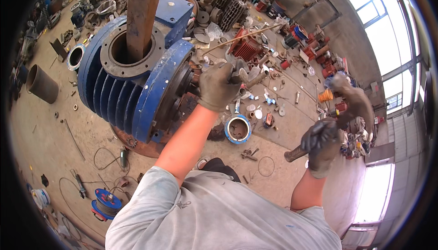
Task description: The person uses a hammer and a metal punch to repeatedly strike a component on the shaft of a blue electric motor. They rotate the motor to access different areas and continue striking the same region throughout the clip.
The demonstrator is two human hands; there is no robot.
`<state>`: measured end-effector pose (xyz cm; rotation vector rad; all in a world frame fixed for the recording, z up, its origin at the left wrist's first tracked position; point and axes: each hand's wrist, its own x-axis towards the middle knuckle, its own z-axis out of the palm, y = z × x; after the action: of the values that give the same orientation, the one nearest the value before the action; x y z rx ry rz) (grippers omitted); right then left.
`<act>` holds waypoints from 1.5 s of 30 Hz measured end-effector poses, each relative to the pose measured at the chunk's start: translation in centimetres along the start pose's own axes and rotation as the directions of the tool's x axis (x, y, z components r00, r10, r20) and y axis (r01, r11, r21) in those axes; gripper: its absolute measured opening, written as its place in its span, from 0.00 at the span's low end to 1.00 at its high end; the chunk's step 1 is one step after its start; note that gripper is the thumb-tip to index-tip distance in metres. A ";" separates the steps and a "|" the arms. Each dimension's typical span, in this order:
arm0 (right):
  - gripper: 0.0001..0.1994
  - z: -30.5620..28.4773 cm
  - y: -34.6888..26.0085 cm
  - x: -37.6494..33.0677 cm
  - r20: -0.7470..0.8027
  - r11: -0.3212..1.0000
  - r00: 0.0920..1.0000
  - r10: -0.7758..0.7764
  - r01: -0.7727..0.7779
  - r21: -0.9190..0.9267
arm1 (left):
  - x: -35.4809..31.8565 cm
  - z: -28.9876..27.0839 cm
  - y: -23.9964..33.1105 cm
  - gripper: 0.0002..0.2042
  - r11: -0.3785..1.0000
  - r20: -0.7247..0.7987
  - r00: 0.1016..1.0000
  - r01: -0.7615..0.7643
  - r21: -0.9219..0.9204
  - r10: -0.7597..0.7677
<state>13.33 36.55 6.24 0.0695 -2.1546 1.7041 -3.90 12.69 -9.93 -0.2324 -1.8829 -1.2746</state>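
Observation:
My gloved left hand (216,88) is closed at the dark hub on the open end of a big blue ribbed pump or motor housing (114,83). Grey metal shows by its fingers, but the piece in its grip is not clear. Out to the right, my gloved right hand (323,146) is wrapped round a hammer (295,154). The ribbed handle end sticks out below the fist, and the hammer's head is raised and smeared by motion. A thick brown beam (143,15) rises out of the housing's round flanged opening (108,63).
A blue-rimmed ring (237,129) lies on the floor in front. A cable reel (107,203), a power tool (80,184) and a steel pipe (42,84) stand or lie to the left. Beyond are a red finned motor (245,45) and scattered parts. Windows line the right wall.

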 end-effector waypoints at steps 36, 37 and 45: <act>0.23 -1.0 11.4 9.8 0.436 0.973 0.873 0.219 -0.166 -0.158 | 2.1 2.0 2.1 0.08 0.997 -0.090 0.996 -0.001 0.081 0.009; 0.24 -1.6 11.5 9.6 0.430 0.971 0.871 0.238 -0.195 -0.141 | 2.0 2.1 2.2 0.08 0.996 -0.073 0.997 0.014 0.083 -0.008; 0.21 -3.9 13.4 10.1 0.404 0.934 0.843 0.355 -0.302 -0.191 | 1.8 2.9 0.7 0.06 0.974 -0.087 0.992 0.112 0.195 -0.097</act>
<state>1.41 45.71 -2.10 0.0502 -2.7297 1.8771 -6.20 14.96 -8.56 0.0218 -1.9616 -1.1357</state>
